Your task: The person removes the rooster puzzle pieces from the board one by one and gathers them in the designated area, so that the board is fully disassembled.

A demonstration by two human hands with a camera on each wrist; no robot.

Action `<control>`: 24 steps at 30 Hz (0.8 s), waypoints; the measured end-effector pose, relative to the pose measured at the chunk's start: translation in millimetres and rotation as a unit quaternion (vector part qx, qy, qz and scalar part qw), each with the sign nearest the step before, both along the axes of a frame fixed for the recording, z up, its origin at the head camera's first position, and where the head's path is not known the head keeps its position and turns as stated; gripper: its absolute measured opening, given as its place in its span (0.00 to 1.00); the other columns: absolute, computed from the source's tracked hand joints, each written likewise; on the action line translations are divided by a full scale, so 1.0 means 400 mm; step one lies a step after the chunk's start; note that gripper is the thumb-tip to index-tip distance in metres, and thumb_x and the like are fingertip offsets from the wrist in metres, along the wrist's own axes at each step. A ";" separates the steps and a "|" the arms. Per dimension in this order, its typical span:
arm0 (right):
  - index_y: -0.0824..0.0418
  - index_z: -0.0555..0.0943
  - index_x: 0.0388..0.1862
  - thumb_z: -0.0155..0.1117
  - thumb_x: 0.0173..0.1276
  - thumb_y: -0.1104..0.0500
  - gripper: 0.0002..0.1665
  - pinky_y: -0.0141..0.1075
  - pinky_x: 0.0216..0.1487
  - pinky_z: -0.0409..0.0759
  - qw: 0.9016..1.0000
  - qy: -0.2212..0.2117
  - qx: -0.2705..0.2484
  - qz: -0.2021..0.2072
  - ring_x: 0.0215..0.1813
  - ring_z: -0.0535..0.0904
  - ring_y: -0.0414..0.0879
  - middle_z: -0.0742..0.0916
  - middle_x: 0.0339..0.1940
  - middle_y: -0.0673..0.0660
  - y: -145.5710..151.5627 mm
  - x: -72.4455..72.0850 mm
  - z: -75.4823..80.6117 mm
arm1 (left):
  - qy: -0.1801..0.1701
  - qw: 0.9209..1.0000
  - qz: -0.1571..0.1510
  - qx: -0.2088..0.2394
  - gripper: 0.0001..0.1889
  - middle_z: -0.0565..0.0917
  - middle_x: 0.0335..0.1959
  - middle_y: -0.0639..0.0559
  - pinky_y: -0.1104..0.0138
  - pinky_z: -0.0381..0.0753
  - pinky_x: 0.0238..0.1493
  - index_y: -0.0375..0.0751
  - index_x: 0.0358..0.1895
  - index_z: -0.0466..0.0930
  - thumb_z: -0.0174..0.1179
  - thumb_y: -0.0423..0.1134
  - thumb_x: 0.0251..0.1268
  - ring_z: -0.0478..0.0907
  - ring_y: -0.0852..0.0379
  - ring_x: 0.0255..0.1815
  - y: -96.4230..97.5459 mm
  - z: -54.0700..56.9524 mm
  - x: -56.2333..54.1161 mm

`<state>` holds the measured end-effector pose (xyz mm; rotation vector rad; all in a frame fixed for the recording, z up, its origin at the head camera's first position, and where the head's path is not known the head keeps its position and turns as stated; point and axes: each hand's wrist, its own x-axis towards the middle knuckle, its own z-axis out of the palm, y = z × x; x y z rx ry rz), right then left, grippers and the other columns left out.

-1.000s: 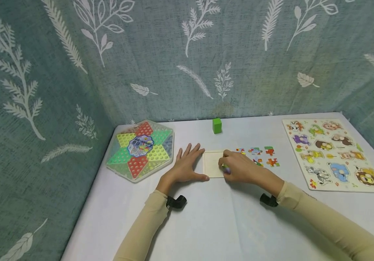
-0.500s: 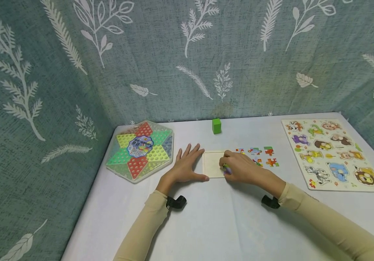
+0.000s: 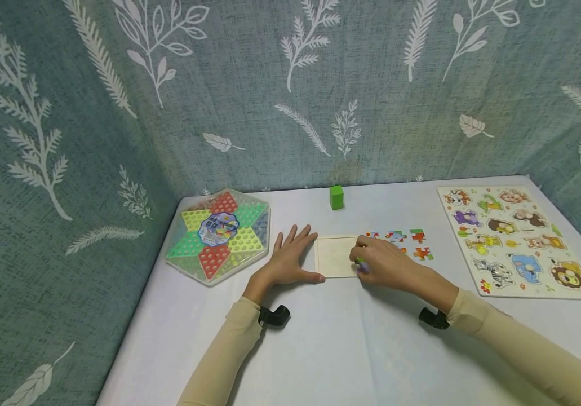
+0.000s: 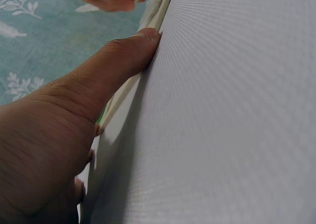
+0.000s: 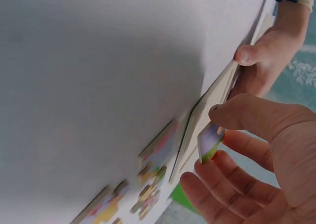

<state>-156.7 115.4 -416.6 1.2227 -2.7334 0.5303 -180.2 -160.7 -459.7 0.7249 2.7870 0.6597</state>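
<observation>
A shallow pale wooden puzzle tray lies on the white table with its bare bottom showing. My left hand spreads its fingers along the tray's left side; in the left wrist view the thumb rests against the frame's edge. Over the tray's right end, my right hand pinches a jigsaw piece between thumb and fingers. That piece is purple and green, tilted up on edge, and partly covered by the fingers. Just right of the tray are several loose jigsaw pieces, some hidden behind the right hand.
To the left sits a hexagonal Chinese checkers board under a clear cover. A green block stands behind the tray. An animal peg puzzle board lies at the right. Patterned cloth hangs along the table's back and left.
My right hand has shifted slightly right with the jigsaw piece, baring more of the tray's bottom. The left hand stays at the tray's left side.
</observation>
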 end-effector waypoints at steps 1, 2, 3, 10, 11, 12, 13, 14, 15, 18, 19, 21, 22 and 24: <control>0.58 0.85 0.34 0.75 0.50 0.66 0.11 0.36 0.32 0.74 1.000 0.000 0.000 -0.002 0.32 0.74 0.42 0.79 0.34 0.49 0.005 0.002 0.000 | -0.001 1.000 0.001 0.000 0.58 0.44 0.82 0.51 0.45 0.27 0.75 0.51 0.81 0.52 0.73 0.67 0.48 0.31 0.45 0.81 -0.001 0.001 0.000; 0.58 0.86 0.35 0.75 0.50 0.66 0.11 0.36 0.32 0.75 1.000 0.000 0.000 -0.003 0.33 0.74 0.42 0.79 0.35 0.50 0.010 0.004 0.000 | -0.002 1.000 0.002 0.001 0.58 0.45 0.82 0.51 0.44 0.27 0.75 0.51 0.81 0.52 0.73 0.67 0.48 0.31 0.45 0.81 -0.001 0.002 0.001; 0.58 0.86 0.35 0.75 0.51 0.66 0.11 0.36 0.32 0.75 1.000 -0.001 0.000 -0.005 0.33 0.75 0.42 0.80 0.35 0.50 0.015 0.006 0.000 | -0.002 1.000 0.002 0.001 0.58 0.45 0.82 0.51 0.44 0.27 0.74 0.51 0.81 0.53 0.73 0.67 0.48 0.31 0.45 0.81 -0.001 0.002 0.002; 0.57 0.87 0.36 0.76 0.52 0.65 0.12 0.35 0.30 0.76 1.000 -0.002 -0.012 -0.021 0.34 0.76 0.42 0.80 0.37 0.51 0.056 0.015 -0.002 | -0.007 1.000 0.000 -0.005 0.58 0.44 0.82 0.52 0.45 0.26 0.74 0.50 0.81 0.51 0.72 0.67 0.49 0.31 0.46 0.81 0.000 0.005 0.003; 0.57 0.87 0.37 0.77 0.52 0.66 0.12 0.35 0.30 0.76 1.000 -0.002 -0.014 -0.022 0.34 0.76 0.42 0.80 0.37 0.50 0.061 0.015 -0.002 | -0.006 1.000 0.000 -0.004 0.58 0.44 0.82 0.52 0.45 0.26 0.74 0.50 0.81 0.51 0.72 0.67 0.49 0.31 0.46 0.81 0.000 0.005 0.003; 0.57 0.87 0.37 0.77 0.51 0.66 0.13 0.35 0.30 0.76 1.000 -0.001 -0.017 -0.022 0.34 0.76 0.43 0.80 0.37 0.51 0.067 0.016 -0.002 | -0.006 1.000 0.000 -0.003 0.58 0.44 0.82 0.52 0.45 0.26 0.74 0.50 0.81 0.51 0.72 0.67 0.49 0.31 0.46 0.81 0.001 0.005 0.002; 0.57 0.87 0.37 0.77 0.51 0.66 0.13 0.35 0.30 0.75 1.000 0.001 -0.017 -0.023 0.34 0.76 0.43 0.79 0.37 0.50 0.073 0.017 -0.002 | -0.005 1.000 -0.001 -0.002 0.58 0.44 0.82 0.52 0.45 0.26 0.74 0.50 0.81 0.52 0.72 0.67 0.48 0.31 0.46 0.81 0.001 0.005 0.002; 0.58 0.87 0.37 0.77 0.51 0.66 0.13 0.36 0.30 0.76 1.000 0.004 -0.018 -0.024 0.34 0.76 0.43 0.79 0.36 0.50 0.079 0.018 -0.002 | -0.004 1.000 -0.001 0.001 0.58 0.44 0.82 0.51 0.45 0.26 0.74 0.50 0.81 0.52 0.73 0.66 0.48 0.31 0.45 0.81 0.001 0.006 0.002; 0.58 0.87 0.36 0.77 0.50 0.66 0.13 0.37 0.31 0.76 1.000 0.007 -0.018 -0.025 0.34 0.76 0.43 0.79 0.36 0.50 0.084 0.019 -0.001 | -0.004 1.000 -0.001 -0.001 0.58 0.44 0.82 0.52 0.45 0.26 0.74 0.50 0.81 0.52 0.72 0.67 0.48 0.31 0.45 0.81 0.001 0.006 0.002; 0.58 0.87 0.36 0.78 0.49 0.66 0.14 0.38 0.33 0.77 0.999 0.017 -0.013 -0.031 0.35 0.77 0.44 0.80 0.36 0.50 0.101 0.024 0.000 | -0.001 1.000 -0.003 0.004 0.58 0.45 0.82 0.51 0.44 0.26 0.74 0.49 0.81 0.53 0.73 0.66 0.48 0.32 0.45 0.81 0.002 0.005 0.001; 0.58 0.88 0.37 0.78 0.49 0.66 0.14 0.39 0.34 0.78 0.999 0.019 -0.011 -0.033 0.35 0.77 0.44 0.80 0.36 0.50 0.106 0.026 0.001 | 0.000 1.000 -0.003 0.005 0.58 0.45 0.82 0.51 0.44 0.26 0.74 0.49 0.81 0.53 0.73 0.66 0.48 0.32 0.45 0.81 0.002 0.004 0.001; 0.58 0.88 0.37 0.79 0.49 0.65 0.15 0.39 0.34 0.78 0.999 0.020 -0.006 -0.036 0.36 0.78 0.44 0.80 0.37 0.50 0.117 0.029 0.003 | -0.001 1.000 -0.002 0.004 0.58 0.45 0.82 0.51 0.44 0.26 0.74 0.49 0.81 0.53 0.73 0.66 0.48 0.32 0.45 0.81 0.002 0.003 0.001; 0.58 0.88 0.37 0.79 0.49 0.65 0.15 0.39 0.34 0.78 0.999 0.019 -0.005 -0.036 0.36 0.77 0.43 0.80 0.37 0.50 0.121 0.031 0.004 | -0.002 1.000 -0.002 0.004 0.58 0.45 0.82 0.51 0.45 0.26 0.74 0.50 0.81 0.53 0.73 0.66 0.48 0.32 0.45 0.81 0.002 0.003 0.001; 0.58 0.88 0.37 0.79 0.49 0.65 0.14 0.38 0.33 0.78 0.999 0.019 -0.006 -0.038 0.36 0.77 0.43 0.80 0.36 0.50 0.130 0.034 0.005 | -0.002 1.000 -0.002 0.005 0.58 0.45 0.82 0.51 0.44 0.27 0.74 0.50 0.81 0.53 0.73 0.66 0.48 0.32 0.46 0.81 0.002 0.003 0.001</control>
